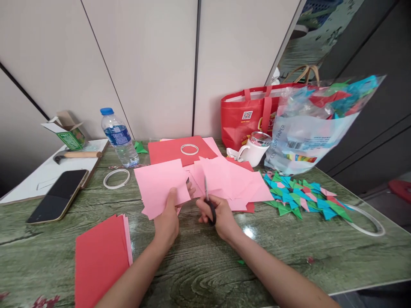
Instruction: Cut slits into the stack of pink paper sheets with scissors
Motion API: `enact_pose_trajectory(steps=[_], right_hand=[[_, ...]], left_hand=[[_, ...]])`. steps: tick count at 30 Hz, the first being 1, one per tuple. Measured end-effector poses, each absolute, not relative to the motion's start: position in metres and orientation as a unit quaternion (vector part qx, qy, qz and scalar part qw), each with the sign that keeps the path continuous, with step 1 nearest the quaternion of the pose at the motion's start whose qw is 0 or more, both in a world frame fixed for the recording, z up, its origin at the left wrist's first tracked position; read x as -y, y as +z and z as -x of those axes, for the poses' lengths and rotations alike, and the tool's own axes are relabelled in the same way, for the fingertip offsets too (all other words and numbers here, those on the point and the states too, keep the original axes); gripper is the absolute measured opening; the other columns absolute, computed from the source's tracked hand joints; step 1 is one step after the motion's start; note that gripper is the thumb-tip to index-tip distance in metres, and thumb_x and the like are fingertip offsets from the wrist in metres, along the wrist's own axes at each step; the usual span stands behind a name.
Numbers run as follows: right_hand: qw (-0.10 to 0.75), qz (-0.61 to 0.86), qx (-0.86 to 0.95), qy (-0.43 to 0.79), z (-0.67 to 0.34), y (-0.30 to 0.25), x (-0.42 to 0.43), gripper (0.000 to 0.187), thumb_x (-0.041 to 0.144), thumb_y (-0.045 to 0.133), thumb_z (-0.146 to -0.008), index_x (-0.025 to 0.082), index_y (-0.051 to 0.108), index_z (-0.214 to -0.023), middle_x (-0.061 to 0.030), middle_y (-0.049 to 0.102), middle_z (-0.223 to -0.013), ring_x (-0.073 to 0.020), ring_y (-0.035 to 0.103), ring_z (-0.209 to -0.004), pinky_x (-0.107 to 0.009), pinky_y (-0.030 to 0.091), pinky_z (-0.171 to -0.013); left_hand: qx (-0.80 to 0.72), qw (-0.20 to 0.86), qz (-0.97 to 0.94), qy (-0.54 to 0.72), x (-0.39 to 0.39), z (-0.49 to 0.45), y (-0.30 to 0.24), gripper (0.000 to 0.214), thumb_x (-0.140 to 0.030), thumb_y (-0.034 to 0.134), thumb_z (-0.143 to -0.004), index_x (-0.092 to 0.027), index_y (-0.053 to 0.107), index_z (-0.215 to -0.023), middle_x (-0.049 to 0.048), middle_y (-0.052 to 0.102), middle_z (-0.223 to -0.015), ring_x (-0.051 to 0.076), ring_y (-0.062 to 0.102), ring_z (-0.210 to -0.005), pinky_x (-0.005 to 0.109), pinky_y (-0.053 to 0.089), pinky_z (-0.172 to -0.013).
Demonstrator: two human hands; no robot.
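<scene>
Between the thumb and fingers of the left hand [167, 220], smooth, straight-edged pink paper [160, 184] is pinched; just right of it, the right hand [221, 216] has its fingers wrapped around the black loops of slim metal scissors [211, 209]. Beyond both hands, loose flat pink sheets [221, 173] crowd the scissors' tip, partly hidden by the held paper. Nearer the person, left of the left hand, lies a red paper stack [99, 256]; right of the right hand spreads a heap of pointed folded pieces [295, 196], with a glossy white mug [255, 152] farther off.
</scene>
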State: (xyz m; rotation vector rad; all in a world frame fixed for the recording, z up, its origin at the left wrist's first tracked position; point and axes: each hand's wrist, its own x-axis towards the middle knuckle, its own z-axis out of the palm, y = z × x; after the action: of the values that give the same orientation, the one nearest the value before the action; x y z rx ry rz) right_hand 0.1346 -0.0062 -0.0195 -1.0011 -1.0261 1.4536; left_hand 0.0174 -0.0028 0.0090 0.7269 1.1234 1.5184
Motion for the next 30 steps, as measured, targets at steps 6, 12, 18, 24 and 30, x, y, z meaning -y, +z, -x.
enact_pose_trajectory(steps=[6, 12, 18, 24, 30], right_hand=[[0.572, 0.385, 0.412, 0.596, -0.135, -0.018, 0.004, 0.018, 0.033, 0.062, -0.071, 0.017, 0.053, -0.069, 0.0082, 0.041, -0.044, -0.0046, 0.037, -0.038, -0.023, 0.044, -0.048], [0.630, 0.371, 0.372, 0.572, -0.134, -0.014, 0.004, 0.021, 0.037, 0.056, -0.076, 0.018, 0.053, -0.085, 0.0037, 0.051, -0.057, -0.0087, 0.048, -0.051, -0.023, 0.043, -0.055], [0.515, 0.349, 0.467, 0.629, -0.132, -0.015, 0.007, 0.025, 0.038, 0.058, -0.073, 0.016, 0.052, -0.086, 0.0003, 0.057, -0.063, -0.0107, 0.051, -0.053, -0.024, 0.041, -0.054], [0.518, 0.366, 0.506, 0.585, -0.126, -0.015, 0.012, 0.026, 0.031, 0.067, -0.064, 0.017, 0.050, -0.079, 0.0023, 0.053, -0.063, -0.0108, 0.050, -0.055, -0.024, 0.040, -0.053], [0.613, 0.445, 0.448, 0.474, -0.131, -0.016, 0.008, 0.024, 0.027, 0.067, -0.065, 0.018, 0.049, -0.076, 0.0034, 0.052, -0.063, -0.0096, 0.049, -0.056, -0.021, 0.041, -0.053]], left_hand=[[-0.431, 0.568, -0.306, 0.631, -0.001, -0.015, 0.017, 0.035, -0.035, 0.058, -0.069, -0.008, 0.061, -0.091, 0.0135, 0.067, -0.091, 0.025, 0.063, -0.084, 0.039, 0.050, -0.075], [-0.450, 0.563, -0.323, 0.613, 0.000, -0.015, 0.014, 0.035, -0.036, 0.061, -0.066, -0.012, 0.056, -0.090, 0.0087, 0.068, -0.071, 0.020, 0.063, -0.056, 0.030, 0.051, -0.046], [-0.489, 0.529, -0.365, 0.589, -0.002, -0.011, 0.005, 0.031, -0.041, 0.058, -0.068, -0.011, 0.056, -0.066, 0.0007, 0.054, -0.039, 0.015, 0.052, -0.034, 0.025, 0.041, -0.033], [-0.538, 0.465, -0.412, 0.570, -0.003, -0.011, -0.005, 0.036, -0.044, 0.055, -0.070, -0.015, 0.047, -0.049, -0.0048, 0.042, -0.033, 0.008, 0.036, -0.026, 0.021, 0.025, -0.028], [-0.549, 0.397, -0.548, 0.490, -0.002, -0.009, -0.002, 0.031, -0.043, 0.054, -0.071, -0.016, 0.050, -0.056, -0.0039, 0.046, -0.040, 0.009, 0.043, -0.038, 0.022, 0.036, -0.041]])
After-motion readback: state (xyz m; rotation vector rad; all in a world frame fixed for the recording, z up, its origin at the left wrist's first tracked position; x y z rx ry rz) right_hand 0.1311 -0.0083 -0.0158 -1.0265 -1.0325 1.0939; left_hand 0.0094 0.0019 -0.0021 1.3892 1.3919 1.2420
